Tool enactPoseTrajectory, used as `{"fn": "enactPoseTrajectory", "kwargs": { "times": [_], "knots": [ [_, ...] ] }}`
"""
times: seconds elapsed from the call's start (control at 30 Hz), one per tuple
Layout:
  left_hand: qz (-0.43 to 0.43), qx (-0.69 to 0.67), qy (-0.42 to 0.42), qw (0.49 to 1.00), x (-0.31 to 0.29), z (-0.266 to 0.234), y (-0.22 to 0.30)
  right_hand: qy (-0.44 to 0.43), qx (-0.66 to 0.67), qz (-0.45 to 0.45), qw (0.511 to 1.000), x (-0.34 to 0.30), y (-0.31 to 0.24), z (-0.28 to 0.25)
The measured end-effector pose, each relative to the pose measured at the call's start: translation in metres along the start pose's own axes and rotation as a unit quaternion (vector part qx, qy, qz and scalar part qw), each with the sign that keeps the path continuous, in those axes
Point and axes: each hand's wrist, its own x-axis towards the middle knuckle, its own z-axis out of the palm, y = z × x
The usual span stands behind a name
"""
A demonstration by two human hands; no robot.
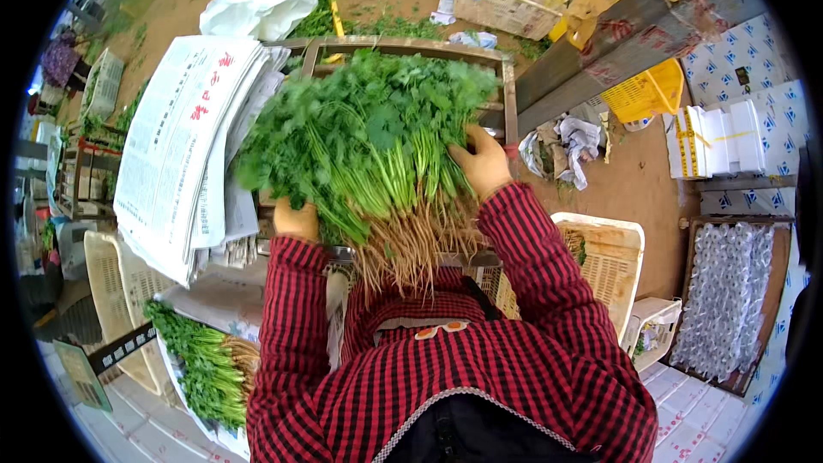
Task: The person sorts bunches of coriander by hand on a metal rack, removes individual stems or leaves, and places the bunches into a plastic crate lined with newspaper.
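Leftmost, well out past our left grip, we see a cream perforated plastic crate (105, 270). Nearer, just left of that grip, leans a thick stack of white printed newspapers (171, 150); below it lies a smaller bunch of green leafy stalks with brown roots (199, 364). Our bare left hand (297, 221) is at the lower left edge of a large bunch of green leafy herbs with pale stems and tan stringy roots (377, 150); leaves hide its fingers, so we cannot tell how far they close. The bunch lies between our hands, leaves beyond, roots toward us. Our bare right hand (483, 165) meets its right edge, thumb and forefinger parted; whether they clasp any stems we cannot tell. Right of this grip lies crumpled grey-white paper (576, 147), and farther right, white rectangular boxes (720, 139).
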Motion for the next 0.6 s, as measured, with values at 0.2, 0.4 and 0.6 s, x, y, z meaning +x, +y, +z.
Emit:
{"fn": "enactPoseTrajectory", "kwargs": {
  "times": [0.2,0.4,0.6],
  "knots": [
    [0.01,-0.325,-0.018,0.945,0.025,0.024,-0.077,-0.071,0.071,0.022,0.995,0.014,0.036,-0.011],
    [-0.088,-0.52,-0.007,0.85,-0.072,-0.03,-0.007,0.134,-0.149,-0.218,0.955,-0.081,-0.019,-0.028],
    [-0.024,-0.486,0.013,0.873,-0.112,-0.029,0.036,-0.044,-0.26,-0.431,0.863,-0.124,-0.074,0.039]
  ]
}}
